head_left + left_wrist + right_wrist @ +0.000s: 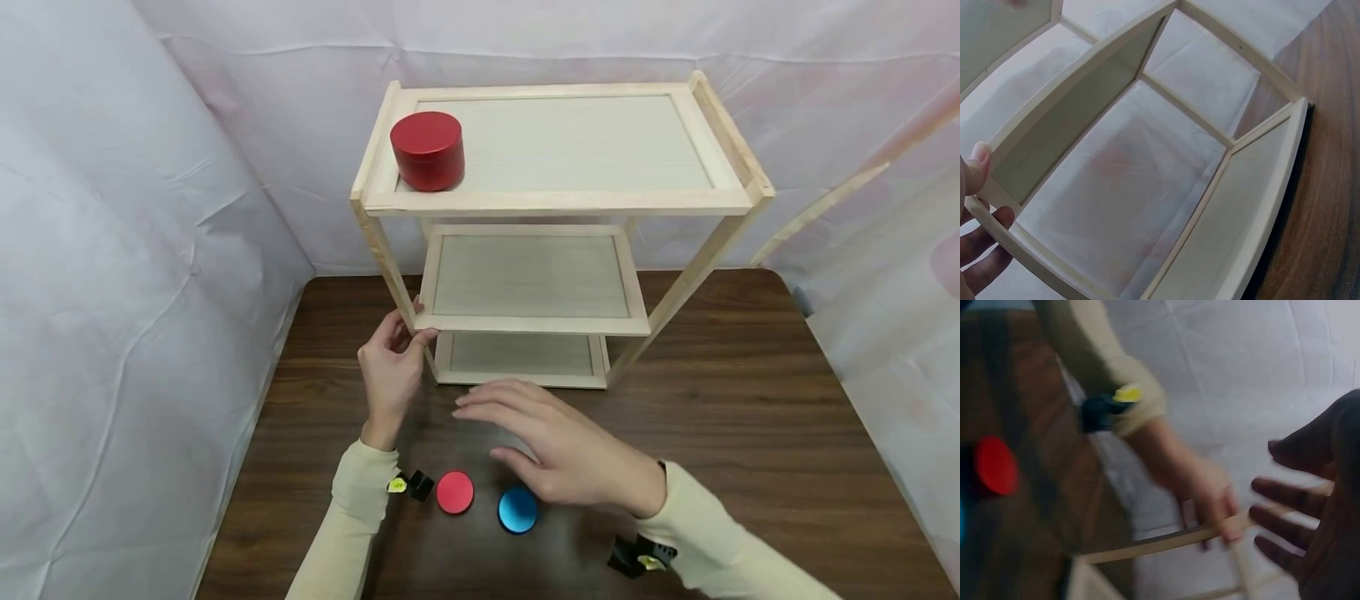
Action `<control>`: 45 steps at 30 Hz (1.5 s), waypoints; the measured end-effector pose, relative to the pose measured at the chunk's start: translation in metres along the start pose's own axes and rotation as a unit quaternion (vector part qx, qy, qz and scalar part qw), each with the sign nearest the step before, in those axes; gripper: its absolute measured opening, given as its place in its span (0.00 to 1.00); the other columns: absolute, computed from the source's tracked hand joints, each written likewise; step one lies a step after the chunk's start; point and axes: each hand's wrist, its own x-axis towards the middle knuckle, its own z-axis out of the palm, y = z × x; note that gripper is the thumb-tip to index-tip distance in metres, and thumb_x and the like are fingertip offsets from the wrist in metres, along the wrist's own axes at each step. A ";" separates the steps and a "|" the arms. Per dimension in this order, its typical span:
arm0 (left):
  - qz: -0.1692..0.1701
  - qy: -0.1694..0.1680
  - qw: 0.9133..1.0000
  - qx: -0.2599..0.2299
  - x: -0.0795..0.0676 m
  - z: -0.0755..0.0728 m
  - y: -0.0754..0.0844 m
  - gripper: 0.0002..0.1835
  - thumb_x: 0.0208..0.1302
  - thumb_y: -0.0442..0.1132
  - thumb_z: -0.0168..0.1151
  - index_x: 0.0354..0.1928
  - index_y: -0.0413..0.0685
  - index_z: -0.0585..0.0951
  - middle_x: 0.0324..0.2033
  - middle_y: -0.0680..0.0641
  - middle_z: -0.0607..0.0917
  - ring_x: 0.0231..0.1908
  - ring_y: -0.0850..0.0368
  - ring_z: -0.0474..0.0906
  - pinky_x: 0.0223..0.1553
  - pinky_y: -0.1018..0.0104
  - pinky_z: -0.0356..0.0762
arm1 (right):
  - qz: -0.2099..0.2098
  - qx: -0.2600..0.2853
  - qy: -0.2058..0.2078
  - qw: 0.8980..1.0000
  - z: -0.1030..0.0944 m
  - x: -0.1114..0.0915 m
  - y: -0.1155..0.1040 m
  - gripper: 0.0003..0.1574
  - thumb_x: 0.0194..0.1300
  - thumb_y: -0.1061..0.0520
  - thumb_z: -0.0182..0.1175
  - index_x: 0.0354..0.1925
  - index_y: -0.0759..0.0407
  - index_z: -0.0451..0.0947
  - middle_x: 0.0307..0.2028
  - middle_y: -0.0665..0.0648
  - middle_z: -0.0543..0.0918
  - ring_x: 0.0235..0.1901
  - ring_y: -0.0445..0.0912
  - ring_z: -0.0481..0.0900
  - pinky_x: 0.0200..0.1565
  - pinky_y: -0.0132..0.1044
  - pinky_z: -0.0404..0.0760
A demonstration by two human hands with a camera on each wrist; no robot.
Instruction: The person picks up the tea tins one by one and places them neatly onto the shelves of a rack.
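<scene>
A light wooden three-tier shelf [555,202] stands on the brown table. My left hand [392,367] grips its left front post at the middle tier; the left wrist view shows the thumb [979,165] on the tier's edge and fingers round the post. In front of the shelf, my right hand [558,446] hovers with spread, slightly bent fingers and holds nothing. Below it on the table lie a red round lidded piece [455,492] and a blue round one [517,510]; their full height is hard to tell. On the top tier's left sits a red round tin [427,154].
The dark wood-grain table [750,400] extends to both sides of the shelf. Whitish cloth [135,250] hangs at the left, back and right. A small black device with a yellow mark [641,557] is strapped at each wrist.
</scene>
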 end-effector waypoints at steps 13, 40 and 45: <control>-0.013 0.004 1.000 0.002 -0.001 -0.004 0.002 0.24 0.62 0.36 0.78 0.60 0.47 0.87 0.54 0.41 0.91 0.47 0.61 0.90 0.46 0.75 0.87 | 0.202 0.072 -0.034 0.976 0.097 -0.064 0.036 0.35 0.74 0.59 0.66 0.74 0.46 0.71 0.71 0.43 0.75 0.73 0.45 0.71 0.73 0.53 0.73; -0.042 -0.025 0.999 0.004 0.003 -0.005 -0.001 0.27 0.63 0.41 0.78 0.63 0.47 0.85 0.50 0.38 0.91 0.47 0.64 0.89 0.48 0.77 0.86 | 0.141 0.108 -0.037 0.983 0.151 -0.112 0.060 0.59 0.60 0.53 0.79 0.81 0.47 0.60 0.77 0.45 0.69 0.76 0.50 0.67 0.74 0.50 0.70; -0.036 -0.022 0.999 -0.009 0.003 -0.004 0.000 0.24 0.62 0.39 0.78 0.61 0.47 0.86 0.51 0.39 0.91 0.47 0.66 0.88 0.48 0.76 0.86 | 0.136 0.108 -0.041 0.984 0.156 -0.114 0.062 0.59 0.57 0.56 0.79 0.80 0.48 0.61 0.77 0.46 0.70 0.76 0.50 0.66 0.73 0.54 0.69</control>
